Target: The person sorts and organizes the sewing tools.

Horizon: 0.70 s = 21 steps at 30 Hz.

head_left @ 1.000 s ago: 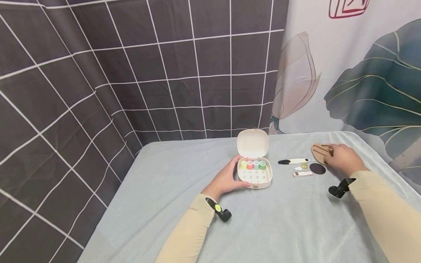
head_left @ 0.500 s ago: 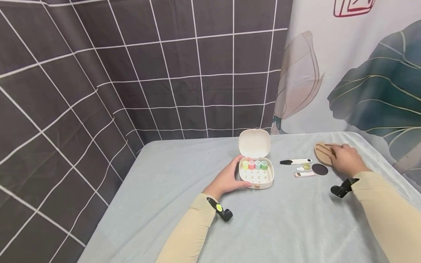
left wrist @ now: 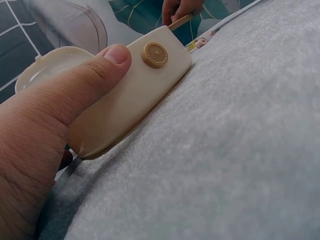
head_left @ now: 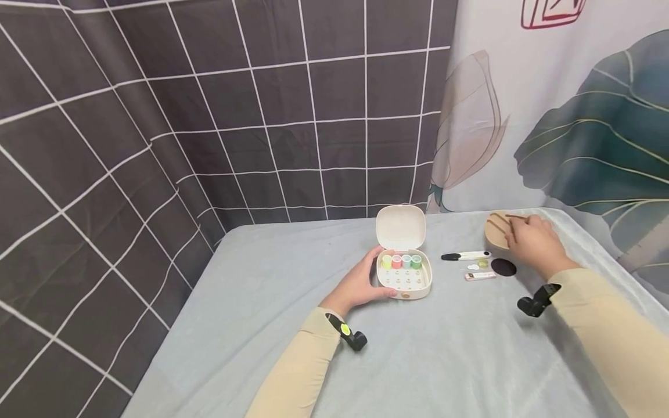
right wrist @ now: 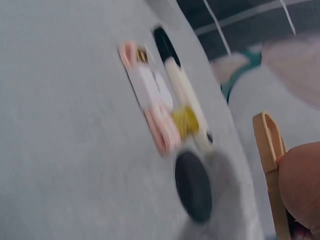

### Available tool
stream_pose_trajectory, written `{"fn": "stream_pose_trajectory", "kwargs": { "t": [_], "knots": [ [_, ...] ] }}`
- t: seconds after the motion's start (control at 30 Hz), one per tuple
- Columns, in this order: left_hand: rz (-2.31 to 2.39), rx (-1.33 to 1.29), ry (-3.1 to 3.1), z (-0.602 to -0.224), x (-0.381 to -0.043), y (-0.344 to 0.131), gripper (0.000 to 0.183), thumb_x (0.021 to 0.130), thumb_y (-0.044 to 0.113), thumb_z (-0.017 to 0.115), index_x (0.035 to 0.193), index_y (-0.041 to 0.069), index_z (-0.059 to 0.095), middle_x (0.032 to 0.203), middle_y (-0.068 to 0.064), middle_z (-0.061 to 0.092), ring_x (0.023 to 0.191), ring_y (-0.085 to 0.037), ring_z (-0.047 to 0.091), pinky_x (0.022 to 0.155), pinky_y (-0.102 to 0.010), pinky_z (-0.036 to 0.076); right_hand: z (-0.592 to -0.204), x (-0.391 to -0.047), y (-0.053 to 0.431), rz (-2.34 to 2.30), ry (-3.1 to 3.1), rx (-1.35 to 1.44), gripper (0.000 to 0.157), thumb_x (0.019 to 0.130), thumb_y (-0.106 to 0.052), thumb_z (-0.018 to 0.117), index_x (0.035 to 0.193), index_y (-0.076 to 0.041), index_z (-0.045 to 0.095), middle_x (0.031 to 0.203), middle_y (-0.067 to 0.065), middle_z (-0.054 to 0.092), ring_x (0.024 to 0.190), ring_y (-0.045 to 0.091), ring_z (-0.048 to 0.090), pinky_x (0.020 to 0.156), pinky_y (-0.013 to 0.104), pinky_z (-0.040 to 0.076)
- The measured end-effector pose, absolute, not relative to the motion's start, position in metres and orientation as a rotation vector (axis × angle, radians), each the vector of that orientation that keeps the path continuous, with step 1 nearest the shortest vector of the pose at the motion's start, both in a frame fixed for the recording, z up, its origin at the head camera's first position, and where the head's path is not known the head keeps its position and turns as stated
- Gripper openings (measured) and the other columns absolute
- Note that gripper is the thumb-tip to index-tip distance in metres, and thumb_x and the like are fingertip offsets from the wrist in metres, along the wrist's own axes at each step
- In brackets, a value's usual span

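Observation:
My left hand point(head_left: 358, 285) grips the left side of a small cream sewing box point(head_left: 420, 294), thumb across its front by the round tan button point(left wrist: 154, 55). The box's lid point(head_left: 401, 226) stands up. Inside, a row of coloured thread spools point(head_left: 401, 262) lies along the back, with small pegs in front. My right hand point(head_left: 538, 244) pinches the edge of a tan, rounded tray insert point(head_left: 493, 231) with long slots. In the right wrist view, the tray's raised edge point(right wrist: 267, 155) shows beside the fingers, tilted above the cloth.
Between box and right hand lie a black-and-white pen-like tool point(head_left: 466, 255), a folded pink-and-white strip point(head_left: 479, 276), a small yellow-green piece point(head_left: 483, 263) and a dark oval disc point(head_left: 504, 267). A pale blue cloth point(head_left: 418, 360) covers the table; curtains hang behind.
My right hand has raised the tan tray insert and shifted it slightly back and left, away from the dark disc. The left hand keeps its hold on the sewing box.

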<state>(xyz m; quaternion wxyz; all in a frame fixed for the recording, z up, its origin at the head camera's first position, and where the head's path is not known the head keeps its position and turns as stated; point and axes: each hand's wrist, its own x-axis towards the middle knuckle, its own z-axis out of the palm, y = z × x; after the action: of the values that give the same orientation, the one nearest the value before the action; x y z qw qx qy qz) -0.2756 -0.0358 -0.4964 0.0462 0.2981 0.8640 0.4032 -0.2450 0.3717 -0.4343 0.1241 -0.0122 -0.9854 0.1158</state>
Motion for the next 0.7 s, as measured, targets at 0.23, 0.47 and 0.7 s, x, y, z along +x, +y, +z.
{"fn": "stream_pose_trajectory", "kwargs": {
  "t": [0.23, 0.47, 0.7],
  "knots": [
    [1.223, 0.918, 2.64, -0.495, -0.276, -0.036, 0.111, 0.073, 0.05, 0.088, 0.16, 0.023, 0.025, 0.158, 0.002, 0.04, 0.144, -0.015, 0.038, 0.119, -0.039, 0.034, -0.423, -0.244, 0.334, 0.355, -2.861, 0.136, 0.047, 0.098, -0.013, 0.053, 0.131, 0.021, 0.049, 0.107, 0.04, 0.051, 0.091, 0.049, 0.054, 0.076, 0.061, 0.047],
    [1.23, 0.92, 2.637, -0.495, -0.276, -0.036, 0.109, 0.073, 0.048, 0.089, 0.159, 0.024, 0.026, 0.158, 0.002, 0.04, 0.144, -0.015, 0.038, 0.118, -0.039, 0.033, -0.414, -0.237, 0.298, 0.339, -2.843, 0.272, 0.048, 0.098, -0.016, 0.056, 0.131, 0.019, 0.052, 0.101, 0.033, 0.057, 0.081, 0.037, 0.057, 0.069, 0.052, 0.051],
    [1.208, 0.927, 2.648, -0.496, -0.276, -0.035, 0.109, 0.074, 0.048, 0.088, 0.159, 0.024, 0.025, 0.158, 0.001, 0.041, 0.144, -0.016, 0.039, 0.118, -0.039, 0.034, -0.413, -0.23, 0.27, 0.344, -2.732, 0.39, 0.042, 0.093, -0.013, 0.062, 0.124, 0.015, 0.06, 0.095, 0.027, 0.059, 0.078, 0.036, 0.058, 0.069, 0.052, 0.051]
  ]
}}
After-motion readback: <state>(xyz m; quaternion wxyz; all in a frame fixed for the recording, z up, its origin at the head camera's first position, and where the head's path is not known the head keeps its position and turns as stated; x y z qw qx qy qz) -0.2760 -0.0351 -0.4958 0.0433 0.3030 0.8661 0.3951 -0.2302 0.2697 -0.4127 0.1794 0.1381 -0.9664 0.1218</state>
